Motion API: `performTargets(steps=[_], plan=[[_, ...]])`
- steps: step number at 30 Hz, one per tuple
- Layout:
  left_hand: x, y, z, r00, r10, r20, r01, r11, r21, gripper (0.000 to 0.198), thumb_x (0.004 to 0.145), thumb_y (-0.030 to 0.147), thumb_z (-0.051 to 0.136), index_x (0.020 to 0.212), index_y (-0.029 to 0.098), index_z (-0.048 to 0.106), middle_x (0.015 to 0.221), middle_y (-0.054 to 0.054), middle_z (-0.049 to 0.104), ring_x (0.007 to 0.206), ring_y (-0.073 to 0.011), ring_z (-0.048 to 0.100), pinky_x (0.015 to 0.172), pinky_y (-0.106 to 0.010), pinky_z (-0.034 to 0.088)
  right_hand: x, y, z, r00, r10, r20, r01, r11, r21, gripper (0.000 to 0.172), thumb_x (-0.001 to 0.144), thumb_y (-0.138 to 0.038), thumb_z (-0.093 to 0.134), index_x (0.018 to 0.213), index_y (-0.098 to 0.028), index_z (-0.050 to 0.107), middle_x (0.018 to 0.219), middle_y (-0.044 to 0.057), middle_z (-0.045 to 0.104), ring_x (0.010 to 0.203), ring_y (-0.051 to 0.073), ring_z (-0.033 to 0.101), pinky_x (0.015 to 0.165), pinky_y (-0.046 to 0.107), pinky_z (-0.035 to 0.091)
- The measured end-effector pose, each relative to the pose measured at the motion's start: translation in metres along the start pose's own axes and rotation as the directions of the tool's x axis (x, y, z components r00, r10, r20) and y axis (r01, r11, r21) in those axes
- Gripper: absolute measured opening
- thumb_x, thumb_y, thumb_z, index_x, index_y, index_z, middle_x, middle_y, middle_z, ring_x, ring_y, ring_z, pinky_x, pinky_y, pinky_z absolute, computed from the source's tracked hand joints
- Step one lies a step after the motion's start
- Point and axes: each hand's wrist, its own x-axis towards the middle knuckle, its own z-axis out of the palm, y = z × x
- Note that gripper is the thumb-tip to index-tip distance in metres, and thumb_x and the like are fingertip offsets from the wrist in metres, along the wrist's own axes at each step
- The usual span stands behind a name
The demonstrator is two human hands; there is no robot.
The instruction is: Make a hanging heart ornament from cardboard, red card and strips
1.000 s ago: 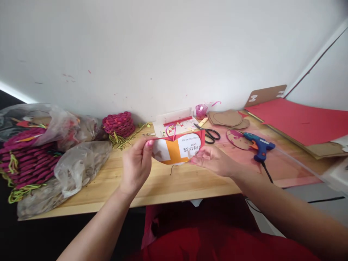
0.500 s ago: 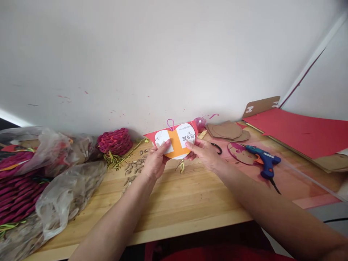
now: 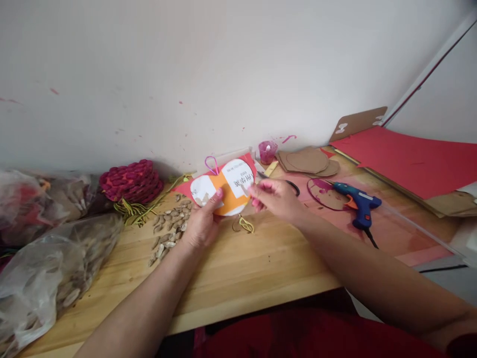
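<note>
A heart-shaped card [image 3: 225, 184], white with an orange band and printed characters, is held up above the wooden table. A pink loop [image 3: 211, 165] rises from its top, and red paper [image 3: 182, 188] shows behind it. My left hand [image 3: 204, 219] grips the card at its lower left, thumb over the front. At the card's right edge is my right hand [image 3: 271, 198], fingers pinched together; whether they hold the edge or something small is unclear. A yellow-green string [image 3: 246, 224] hangs or lies just below the card.
Peanut shells [image 3: 169, 226], a magenta woven bundle [image 3: 130, 183] and plastic bags [image 3: 80, 263] are on the left. A pink cup [image 3: 267, 151], brown cardboard shapes [image 3: 307, 161], a blue glue gun [image 3: 359, 203] and red sheets [image 3: 417, 161] are toward the back and right.
The card has tilted and shifted left in view with my left hand. My right thumb has left the card's front, and my right fingers now pinch at its right edge. The view has shifted.
</note>
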Motion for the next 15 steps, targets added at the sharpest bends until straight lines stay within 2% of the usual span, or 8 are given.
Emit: performTargets(steps=[2, 4, 6, 8, 10, 12, 15], plan=[[0.004, 0.002, -0.001, 0.998, 0.061, -0.009, -0.061, 0.998, 0.003, 0.054, 0.068, 0.031, 0.093, 0.117, 0.024, 0.071, 0.113, -0.006, 0.079, 0.103, -0.0271, 0.075, 0.073, -0.030, 0.066, 0.002, -0.008, -0.013, 0.991, -0.088, -0.102, 0.074, 0.989, -0.132, 0.038, 0.092, -0.050, 0.067, 0.072, -0.017, 0.064, 0.063, 0.002, 0.066, 0.053, 0.010, 0.060, 0.051, 0.024, 0.050], [0.009, 0.005, -0.003, 0.994, 0.111, -0.025, -0.111, 0.994, 0.004, 0.051, 0.070, 0.032, 0.091, 0.117, 0.027, 0.071, 0.117, -0.005, 0.077, 0.108, -0.0280, 0.073, 0.073, -0.031, 0.066, 0.005, -0.014, -0.023, 0.989, -0.080, -0.126, 0.047, 0.967, -0.249, 0.035, 0.099, -0.041, 0.059, 0.075, -0.016, 0.064, 0.065, 0.003, 0.067, 0.053, 0.010, 0.060, 0.052, 0.024, 0.050], [0.012, 0.009, -0.005, 0.990, 0.135, -0.036, -0.134, 0.991, 0.013, 0.045, 0.075, 0.034, 0.088, 0.116, 0.027, 0.071, 0.120, -0.004, 0.076, 0.107, -0.0271, 0.072, 0.068, -0.029, 0.065, 0.008, -0.018, -0.028, 0.997, -0.002, -0.073, -0.022, 0.944, -0.328, 0.025, 0.099, -0.029, 0.059, 0.080, -0.015, 0.066, 0.069, 0.004, 0.069, 0.055, 0.011, 0.063, 0.053, 0.023, 0.050], [0.014, 0.013, -0.006, 0.987, 0.151, -0.057, -0.149, 0.988, 0.036, 0.040, 0.079, 0.037, 0.084, 0.115, 0.027, 0.071, 0.122, -0.003, 0.075, 0.102, -0.0254, 0.072, 0.061, -0.027, 0.064, 0.007, -0.018, -0.026, 1.000, 0.002, 0.000, -0.002, 0.941, -0.339, 0.012, 0.097, -0.020, 0.062, 0.089, -0.015, 0.069, 0.079, 0.004, 0.073, 0.063, 0.010, 0.066, 0.060, 0.023, 0.052], [0.014, 0.017, -0.007, 0.979, 0.187, -0.078, -0.183, 0.982, 0.055, 0.037, 0.081, 0.036, 0.082, 0.115, 0.027, 0.070, 0.124, -0.001, 0.074, 0.099, -0.0233, 0.071, 0.059, -0.028, 0.063, 0.005, -0.016, -0.021, 0.993, 0.022, 0.119, 0.015, 0.952, -0.305, 0.014, 0.098, -0.019, 0.057, 0.093, -0.015, 0.069, 0.084, 0.005, 0.074, 0.069, 0.011, 0.068, 0.065, 0.023, 0.054], [0.015, 0.020, -0.007, 0.966, 0.243, -0.086, -0.239, 0.969, 0.060, 0.036, 0.084, 0.034, 0.080, 0.117, 0.027, 0.069, 0.125, 0.001, 0.072, 0.099, -0.0220, 0.070, 0.062, -0.029, 0.064, 0.001, -0.013, -0.016, 0.976, 0.020, 0.217, 0.059, 0.934, -0.351, 0.019, 0.099, -0.021, 0.054, 0.093, -0.015, 0.070, 0.087, 0.006, 0.076, 0.075, 0.013, 0.069, 0.068, 0.025, 0.054], [0.017, 0.024, -0.008, 0.938, 0.325, -0.122, -0.321, 0.945, 0.057, 0.035, 0.087, 0.034, 0.078, 0.119, 0.026, 0.067, 0.124, 0.000, 0.071, 0.100, -0.0205, 0.070, 0.065, -0.030, 0.063, -0.004, -0.012, -0.013, 0.958, -0.014, 0.286, 0.192, 0.772, -0.606, 0.016, 0.095, -0.022, 0.060, 0.098, -0.016, 0.075, 0.094, 0.006, 0.078, 0.084, 0.017, 0.069, 0.075, 0.028, 0.051]])
